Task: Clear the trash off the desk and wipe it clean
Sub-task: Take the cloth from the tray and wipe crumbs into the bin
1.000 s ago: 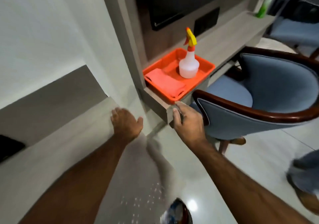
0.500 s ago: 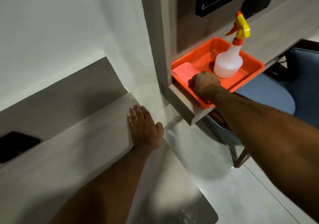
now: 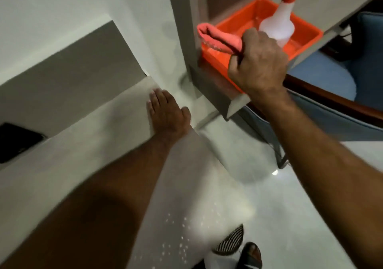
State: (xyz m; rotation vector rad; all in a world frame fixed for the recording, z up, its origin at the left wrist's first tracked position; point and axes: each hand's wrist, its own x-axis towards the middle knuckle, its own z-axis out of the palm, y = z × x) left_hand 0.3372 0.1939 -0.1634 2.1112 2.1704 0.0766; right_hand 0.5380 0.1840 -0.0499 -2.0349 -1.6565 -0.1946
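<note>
My right hand (image 3: 258, 61) is closed around a pink cloth (image 3: 217, 38) and holds it just above the near end of an orange tray (image 3: 306, 34). The cloth hangs out to the left of my fist. A translucent spray bottle (image 3: 278, 23) with a red and yellow trigger stands in the tray, right behind my hand. My left hand (image 3: 165, 113) lies flat, fingers together, on the corner of the pale grey desk (image 3: 83, 150), holding nothing.
The tray sits on a higher grey shelf (image 3: 226, 102) beside a vertical panel. A blue chair with a dark wooden rim (image 3: 331, 102) stands under the shelf at right. A black flat object (image 3: 14, 142) lies at the desk's left. A mesh-topped white object (image 3: 228, 246) is on the glossy floor below.
My right hand reached from the shelf edge into the tray, closed on the pink cloth and lifted it. My left hand stayed flat on the desk corner.
</note>
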